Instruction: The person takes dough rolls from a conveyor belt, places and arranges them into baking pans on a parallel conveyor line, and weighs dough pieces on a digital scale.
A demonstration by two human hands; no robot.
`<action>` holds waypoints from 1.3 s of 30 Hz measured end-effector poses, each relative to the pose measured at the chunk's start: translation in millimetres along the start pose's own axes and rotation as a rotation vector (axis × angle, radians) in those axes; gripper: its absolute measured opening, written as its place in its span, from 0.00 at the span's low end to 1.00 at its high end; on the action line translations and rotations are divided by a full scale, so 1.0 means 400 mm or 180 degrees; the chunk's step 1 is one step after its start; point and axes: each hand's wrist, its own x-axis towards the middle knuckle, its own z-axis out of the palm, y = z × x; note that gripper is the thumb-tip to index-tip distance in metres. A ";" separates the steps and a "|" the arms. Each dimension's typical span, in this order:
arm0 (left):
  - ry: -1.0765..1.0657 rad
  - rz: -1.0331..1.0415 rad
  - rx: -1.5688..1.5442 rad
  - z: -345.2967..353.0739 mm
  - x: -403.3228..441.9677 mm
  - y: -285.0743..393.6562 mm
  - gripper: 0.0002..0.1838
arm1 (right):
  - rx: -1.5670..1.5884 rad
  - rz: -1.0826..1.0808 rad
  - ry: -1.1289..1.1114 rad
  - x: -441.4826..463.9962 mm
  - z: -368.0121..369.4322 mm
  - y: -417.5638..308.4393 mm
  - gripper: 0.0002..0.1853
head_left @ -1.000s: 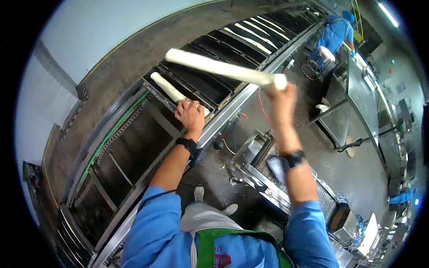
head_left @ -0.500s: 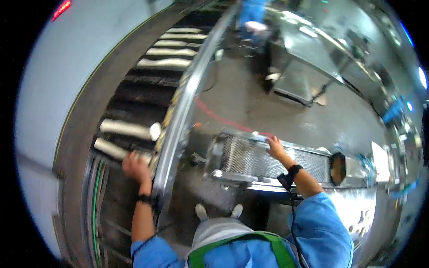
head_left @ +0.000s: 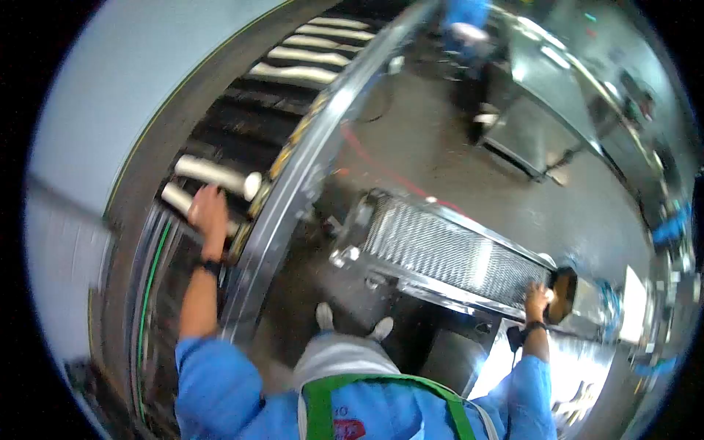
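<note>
My left hand (head_left: 210, 211) is over the dark conveyor at left, its fingers curled round a pale, dough-like strip (head_left: 176, 196). Just beyond it lies a thicker pale roll (head_left: 213, 172) with a round white end. My right hand (head_left: 539, 297) is at the right end of a short mesh conveyor (head_left: 440, 246), close to the dark mouth of a metal chute (head_left: 563, 293). Its fingers are bent together; a whitish spot shows at them, too blurred to name.
More pale strips (head_left: 304, 73) lie across the far part of the dark belt. A steel rail (head_left: 293, 172) runs along its side. Beyond the mesh conveyor stand a steel table (head_left: 539, 125) and a person in blue (head_left: 466, 37).
My right hand has moved right along the mesh conveyor to its chute end. My left hand stays at the near strip, now with fingers curled on it. The view has shifted.
</note>
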 end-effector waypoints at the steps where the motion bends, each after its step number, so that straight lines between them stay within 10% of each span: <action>1: -0.0238 0.0249 0.0242 0.004 0.004 -0.004 0.13 | -0.0135 -0.0020 0.0076 -0.006 -0.008 0.005 0.26; 9: -0.2072 -0.0220 0.0478 -0.078 0.035 0.047 0.27 | 0.0278 -0.0112 0.0643 0.088 0.041 0.007 0.22; 15: -0.1684 -0.0551 0.0557 -0.054 -0.055 0.007 0.33 | 0.1289 -0.1273 0.1815 0.168 -0.076 0.054 0.12; 19: -0.1720 -0.1935 -0.0423 -0.076 -0.052 0.109 0.25 | 0.3856 -0.0845 0.0872 -0.007 -0.423 0.110 0.17; 22: -0.0380 -0.1791 -0.0094 0.018 -0.169 0.139 0.29 | 0.4873 -0.1950 0.1372 -0.107 -0.614 0.109 0.15; 36: -0.0063 -0.2119 -0.0310 -0.091 -0.223 0.127 0.26 | 0.6510 -0.4529 -0.0567 -0.659 -1.122 -0.769 0.15; 39: -0.0106 -0.2045 -0.0415 -0.078 -0.214 0.138 0.26 | 0.4576 -0.5126 -0.1189 -0.627 -1.014 -1.044 0.23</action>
